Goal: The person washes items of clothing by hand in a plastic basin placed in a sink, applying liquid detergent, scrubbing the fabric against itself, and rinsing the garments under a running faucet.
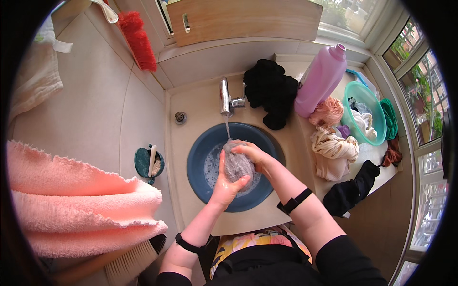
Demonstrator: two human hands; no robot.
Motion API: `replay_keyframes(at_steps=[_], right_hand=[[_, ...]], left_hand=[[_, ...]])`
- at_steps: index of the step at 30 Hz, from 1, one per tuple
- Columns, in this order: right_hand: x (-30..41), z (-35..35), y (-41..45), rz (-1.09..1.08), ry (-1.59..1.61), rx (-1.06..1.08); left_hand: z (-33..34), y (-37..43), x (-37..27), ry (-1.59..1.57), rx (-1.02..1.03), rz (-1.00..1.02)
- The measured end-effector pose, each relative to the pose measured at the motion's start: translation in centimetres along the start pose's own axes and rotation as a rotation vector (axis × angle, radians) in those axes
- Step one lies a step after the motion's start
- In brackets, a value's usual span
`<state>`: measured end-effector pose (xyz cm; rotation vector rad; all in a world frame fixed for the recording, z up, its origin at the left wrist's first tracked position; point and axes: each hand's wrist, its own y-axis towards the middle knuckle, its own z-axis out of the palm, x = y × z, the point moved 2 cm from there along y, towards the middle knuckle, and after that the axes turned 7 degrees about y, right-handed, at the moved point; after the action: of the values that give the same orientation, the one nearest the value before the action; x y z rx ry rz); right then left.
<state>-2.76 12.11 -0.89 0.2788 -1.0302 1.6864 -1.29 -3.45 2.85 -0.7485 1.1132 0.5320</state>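
Between my two hands is a wet, bunched-up grey cloth [237, 165]. My left hand [229, 184] cups it from below and the left, thumb along its lower edge. My right hand [252, 155] grips its upper right side. Both are over a blue plastic basin [197, 180] with sudsy water [212, 166] inside. From the chrome faucet [224, 96] a stream of water [227, 127] runs down onto the cloth's top. The basin sits in a beige sink counter [179, 150]. What the cloth is cannot be told.
Right of the faucet lies black clothing [270, 91], near a purple detergent bottle [322, 82]. Farther right are a green basin [380, 128] of laundry, cream cloth [334, 144] and a black garment [352, 189]. At left hang a pink towel [86, 203], a green soap holder [142, 164] and a red brush [137, 41].
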Motion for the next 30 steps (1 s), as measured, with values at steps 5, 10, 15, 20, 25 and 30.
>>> replay_keyframes(at_steps=[5,10,15,20,25,30], right_hand=[[1.2,2.2,0.4,0.013,-0.316,-0.119],[0.8,0.8,2.8,-0.201,-0.611,-0.284],[0.3,-0.6,4.8,-0.332,-0.631,-0.213],[1.0,2.1,1.5,-0.426,-0.937,-0.232],[-1.1,4.0,-3.2,-0.62,-0.929,-0.207],[0.9,3.3,-6.4,-0.733,-0.446,-0.324]], left_hand=[[-0.7,1.3,0.9,0.236,0.044,0.138],[-1.3,3.5,1.1,0.062,-0.047,-0.105],[-4.4,5.1,2.2,-0.254,0.065,-0.359],[-7.0,4.6,4.8,-0.28,-0.066,-0.475],[-2.4,3.4,4.9,-0.75,-0.052,-0.5],[-0.5,3.4,2.0,-0.759,-0.025,-0.307]])
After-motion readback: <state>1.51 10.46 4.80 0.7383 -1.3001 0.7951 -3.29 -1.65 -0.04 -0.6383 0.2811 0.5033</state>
